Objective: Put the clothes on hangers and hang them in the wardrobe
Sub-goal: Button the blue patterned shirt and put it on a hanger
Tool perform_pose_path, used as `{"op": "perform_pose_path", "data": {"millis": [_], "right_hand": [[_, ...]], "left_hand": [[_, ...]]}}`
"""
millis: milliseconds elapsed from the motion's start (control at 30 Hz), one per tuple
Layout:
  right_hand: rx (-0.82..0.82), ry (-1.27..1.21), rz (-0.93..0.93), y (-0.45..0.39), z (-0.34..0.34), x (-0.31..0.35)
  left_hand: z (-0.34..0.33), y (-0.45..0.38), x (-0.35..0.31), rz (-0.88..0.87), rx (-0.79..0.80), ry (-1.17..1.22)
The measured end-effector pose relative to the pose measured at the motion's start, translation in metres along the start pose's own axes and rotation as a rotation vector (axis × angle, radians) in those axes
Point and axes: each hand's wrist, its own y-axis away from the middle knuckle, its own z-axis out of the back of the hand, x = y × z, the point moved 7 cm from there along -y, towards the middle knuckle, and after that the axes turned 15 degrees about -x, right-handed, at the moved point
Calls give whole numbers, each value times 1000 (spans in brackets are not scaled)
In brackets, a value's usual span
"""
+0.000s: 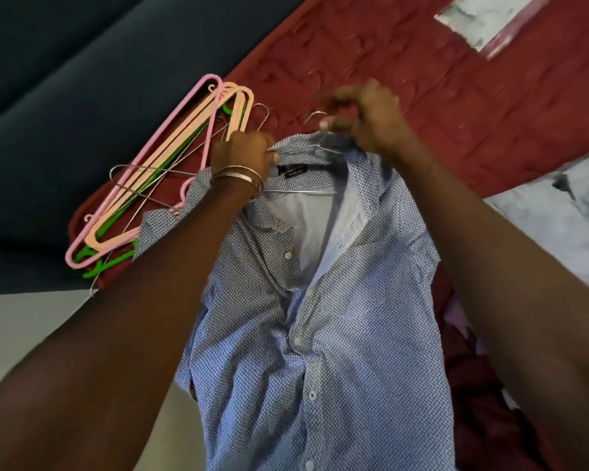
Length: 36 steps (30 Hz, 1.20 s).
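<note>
Red quilted bedspread point(439, 96) underneath; blue patterned button-up shirt point(320, 334) held up over it, front partly unbuttoned, wire hanger point(306, 149) inside the collar. Left hand point(242, 153), bangles point(238, 176) at wrist, pinching left side of collar; right hand point(364, 120), blurred, gripping hanger neck below hook. Spare hangers point(157, 175), pink, peach, green and wire, piled left on bedspread.

Red quilted bed point(456, 96) under hanger pile point(157, 171), shirt point(337, 334).

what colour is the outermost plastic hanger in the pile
Pink, seen in the head view.
</note>
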Motion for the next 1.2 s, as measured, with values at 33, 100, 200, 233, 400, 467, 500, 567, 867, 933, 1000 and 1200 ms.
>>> {"op": "perform_pose_path", "data": {"millis": [33, 100, 200, 233, 400, 467, 500, 567, 867, 933, 1000, 1200], "right_hand": [[-130, -22, -91, 2, 11, -10], [-365, -130, -274, 16, 29, -32], [-543, -155, -480, 61, 36, -60], [-520, -164, -500, 76, 29, -62], [-367, -69, -553, 106, -12, -61], [-409, -33, -585, 102, -9, -63], [-403, -18, -599, 99, -7, -66], [-356, -50, -618, 94, 5, -72], [-337, 194, -232, 105, 35, -39], [-388, 269, -141, 112, 34, -26], [-342, 470, -166, 116, 24, -21], [-297, -37, -119, 121, -10, -15]], "left_hand": [[-2, -1, 0, 15, 0, 23], [-4, 0, 0, 33, -13, 44], [-5, -1, 1, 19, -36, 61], [-5, -2, 0, 10, -43, 66], [-3, -1, -5, -48, -56, 38], [-2, 0, -5, -62, -63, 32], [-2, 0, -4, -67, -68, 29], [0, 1, 0, -70, -81, 6], [2, 1, 1, -9, -125, 24], [2, -2, -4, -28, -120, 10], [2, -6, -8, -2, -139, -6], [-16, 1, -11, 32, -161, 152]]}}
